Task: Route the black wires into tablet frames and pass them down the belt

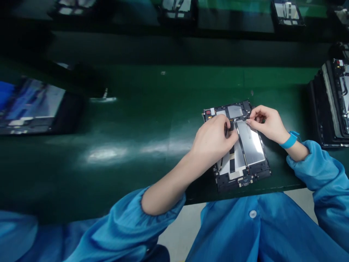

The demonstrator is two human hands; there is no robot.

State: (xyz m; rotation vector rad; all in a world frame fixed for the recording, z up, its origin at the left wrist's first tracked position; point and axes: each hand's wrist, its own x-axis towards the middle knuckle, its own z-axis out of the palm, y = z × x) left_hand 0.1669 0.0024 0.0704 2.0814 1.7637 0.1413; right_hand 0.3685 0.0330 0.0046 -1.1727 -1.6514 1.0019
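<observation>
An opened tablet [247, 165] lies back-up on the green belt [131, 120], with silver battery cells and black boards showing inside. My left hand [214, 140] rests on its left half, fingers curled and pinched on a small black part near the middle. At the tablet's upper right edge my right hand [267, 122] has its fingertips pinched together on something too small to make out. A blue band sits on my right wrist.
A stack of opened tablets [331, 103] stands at the right edge. Another device [32, 105] lies on the belt at the left, blurred. More units [287, 12] sit along the far side. The near belt edge runs just below the tablet.
</observation>
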